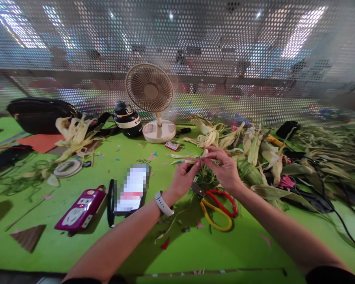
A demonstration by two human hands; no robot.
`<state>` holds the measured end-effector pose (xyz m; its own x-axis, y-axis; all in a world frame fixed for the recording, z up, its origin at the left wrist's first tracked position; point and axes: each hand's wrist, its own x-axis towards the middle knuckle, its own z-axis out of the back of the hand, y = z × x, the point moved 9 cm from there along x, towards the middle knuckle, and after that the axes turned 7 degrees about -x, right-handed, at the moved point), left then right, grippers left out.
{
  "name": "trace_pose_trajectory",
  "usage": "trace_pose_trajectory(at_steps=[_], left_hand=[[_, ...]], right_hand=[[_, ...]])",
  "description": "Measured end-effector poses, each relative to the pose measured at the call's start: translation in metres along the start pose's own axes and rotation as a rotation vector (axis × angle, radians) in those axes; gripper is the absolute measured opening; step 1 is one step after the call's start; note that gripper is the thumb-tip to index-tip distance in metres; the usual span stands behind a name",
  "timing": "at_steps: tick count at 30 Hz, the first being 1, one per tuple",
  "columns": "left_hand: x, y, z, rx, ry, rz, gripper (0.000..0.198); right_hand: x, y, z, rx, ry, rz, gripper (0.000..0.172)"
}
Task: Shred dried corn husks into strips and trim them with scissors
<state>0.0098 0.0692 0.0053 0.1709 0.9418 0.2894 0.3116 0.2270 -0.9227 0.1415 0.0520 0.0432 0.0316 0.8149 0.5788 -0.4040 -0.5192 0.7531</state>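
Observation:
Both hands meet over the middle of the green table, pinching a pale strip of corn husk (191, 161). My left hand (182, 179), with a white watch band on its wrist, has thumb and fingers closed on the strip's left part. From the right, my right hand (224, 169) grips the other end between thumb and forefinger. Fingers cover much of the strip. Thin green shreds (207, 175) lie below and behind the hands. Just under them rest scissors (219, 227) with one red and one yellow handle loop. Dried corn husks (253, 144) are heaped beyond my right hand.
Left of my arms lie a phone (133, 189) and a purple power strip (81, 209). Farther back stand a fan (159, 132), a black bottle (128, 124) and a black bag (43, 114). Black cables (337, 213) run along the right. A perforated metal panel (225, 47) closes the back.

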Motion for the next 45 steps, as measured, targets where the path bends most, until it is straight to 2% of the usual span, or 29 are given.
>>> trace_pose_trajectory(at_steps=[2,5,18,23,27,28,31,34,38,41,45], left_hand=[[-0.002,-0.001,-0.001,-0.007,0.019,-0.005,0.023],[-0.006,0.000,0.000,-0.041,0.018,0.017,0.022],[-0.006,-0.004,-0.004,0.017,0.048,-0.076,0.013],[-0.007,0.001,-0.003,0.021,0.024,-0.034,0.013],[-0.007,0.001,-0.001,0.019,0.005,-0.039,0.016],[-0.007,0.000,-0.001,0.031,0.006,-0.052,0.016],[-0.006,-0.003,-0.002,0.069,0.026,-0.075,0.016],[-0.005,0.004,0.000,0.040,0.005,-0.027,0.019],[-0.010,0.025,0.001,-0.074,-0.041,0.127,0.033],[-0.015,0.030,-0.004,-0.208,-0.040,0.190,0.028],[-0.014,0.020,-0.007,-0.226,-0.025,0.181,0.028]], right_hand=[[0.000,-0.009,-0.004,0.083,0.040,-0.105,0.007],[-0.001,-0.013,-0.004,0.113,0.037,-0.174,0.010],[-0.005,-0.013,-0.003,0.150,0.011,-0.218,0.017],[-0.007,-0.019,-0.012,0.272,0.043,-0.280,0.022],[-0.005,-0.023,-0.012,0.419,0.000,-0.327,0.047],[-0.005,-0.024,-0.014,0.441,0.023,-0.351,0.049],[-0.007,-0.026,-0.024,0.454,0.130,-0.400,0.028],[-0.007,-0.029,-0.017,0.455,0.051,-0.398,0.015],[-0.007,-0.034,-0.010,0.529,-0.062,-0.443,0.013],[-0.007,-0.034,-0.014,0.551,-0.018,-0.483,0.014],[-0.007,-0.031,-0.019,0.517,0.066,-0.492,0.016]])
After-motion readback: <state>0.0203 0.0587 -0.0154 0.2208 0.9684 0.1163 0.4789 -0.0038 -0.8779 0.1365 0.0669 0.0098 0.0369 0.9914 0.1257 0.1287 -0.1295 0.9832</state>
